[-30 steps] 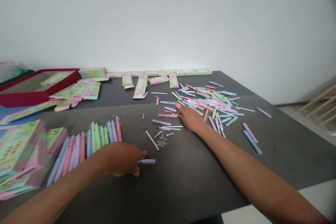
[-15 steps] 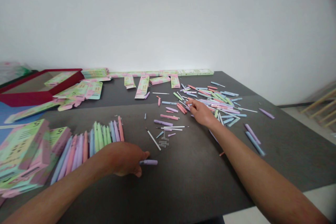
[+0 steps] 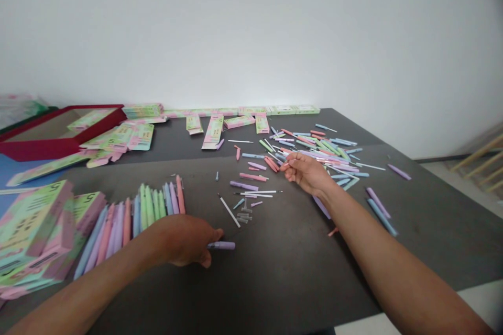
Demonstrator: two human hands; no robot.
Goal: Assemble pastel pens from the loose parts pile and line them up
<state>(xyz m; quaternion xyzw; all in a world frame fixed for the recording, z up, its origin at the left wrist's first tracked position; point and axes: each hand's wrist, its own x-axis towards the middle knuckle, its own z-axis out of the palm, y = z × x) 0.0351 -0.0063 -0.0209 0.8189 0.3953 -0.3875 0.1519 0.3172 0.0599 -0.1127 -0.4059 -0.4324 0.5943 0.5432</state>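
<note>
My left hand [image 3: 184,239] rests on the dark table [image 3: 275,267], its fingers closed on a purple pen piece [image 3: 222,245] that pokes out to the right. My right hand [image 3: 308,171] reaches across to the scattered heap of pastel pen parts [image 3: 326,154]. Its fingers are curled in a pinch round a pink piece [image 3: 283,166] at the heap's left edge. Loose white refills [image 3: 229,209] and small clear bits [image 3: 243,215] lie between my two hands.
A row of assembled pastel pens [image 3: 149,207] lies left of my left hand, beside stacked green-pink boxes [image 3: 35,230]. Flat cartons [image 3: 212,128] line the far edge. A red tray [image 3: 51,133] sits at the back left. Wooden rails [image 3: 481,162] stand beyond the table's right side.
My right hand has shifted right along the heap and curled from lying flat into a pinch on a pink piece. My left hand has kept still on the purple piece.
</note>
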